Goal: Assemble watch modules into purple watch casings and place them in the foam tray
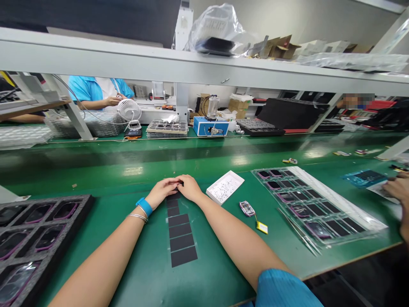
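Observation:
My left hand (162,192), with a blue band and a bracelet at the wrist, has its fingers bent together at the far end of a column of black rectangular pieces (179,231). My right hand (189,187) meets it there, its fingers curled and pinching. Between the fingertips shows a small dark bit, too hidden to name. The black pieces lie flat on the green tabletop (140,264), with bits of clear film at their edges. Just right of my right hand is a white tray (224,187) scattered with tiny dark parts.
A foam tray (47,238) of purple-rimmed devices stands left. To the right lie an opened device (247,208) wired to a yellow battery (262,227), tweezers (302,234) and a clear blister tray (306,192). Another person's hand (398,187) is at the right edge. A shelf beam (204,68) crosses ahead.

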`<state>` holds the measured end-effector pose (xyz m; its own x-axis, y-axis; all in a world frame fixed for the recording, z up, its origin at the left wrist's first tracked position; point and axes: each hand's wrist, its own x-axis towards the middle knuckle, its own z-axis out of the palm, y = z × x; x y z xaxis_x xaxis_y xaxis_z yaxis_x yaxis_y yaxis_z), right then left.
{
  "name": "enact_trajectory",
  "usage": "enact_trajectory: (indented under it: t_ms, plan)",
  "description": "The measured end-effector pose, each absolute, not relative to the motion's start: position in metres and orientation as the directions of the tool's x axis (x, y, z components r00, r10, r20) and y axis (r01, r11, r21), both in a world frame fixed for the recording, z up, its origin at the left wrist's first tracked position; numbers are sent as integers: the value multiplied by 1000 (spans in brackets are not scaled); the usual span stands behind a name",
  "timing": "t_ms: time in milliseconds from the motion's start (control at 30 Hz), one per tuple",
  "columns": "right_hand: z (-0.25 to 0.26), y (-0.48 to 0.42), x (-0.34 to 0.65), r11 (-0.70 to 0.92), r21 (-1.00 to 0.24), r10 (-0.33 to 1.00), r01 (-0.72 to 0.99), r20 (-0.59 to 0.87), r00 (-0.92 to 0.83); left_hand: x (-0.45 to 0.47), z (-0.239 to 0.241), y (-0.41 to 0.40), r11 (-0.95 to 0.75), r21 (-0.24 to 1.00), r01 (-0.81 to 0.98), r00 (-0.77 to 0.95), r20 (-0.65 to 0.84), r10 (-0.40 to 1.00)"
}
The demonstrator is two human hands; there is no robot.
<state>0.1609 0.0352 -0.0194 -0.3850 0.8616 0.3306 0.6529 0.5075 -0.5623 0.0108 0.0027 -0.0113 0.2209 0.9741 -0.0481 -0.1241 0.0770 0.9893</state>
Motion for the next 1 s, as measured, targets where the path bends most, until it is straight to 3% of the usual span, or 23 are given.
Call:
enact_trajectory:
  t_ms: [1000]
  plan:
    - [-18, 33, 161, 503, -564, 864, 655, 325, -384, 11, -12, 3, 73, 990, -120, 219, -45, 975]
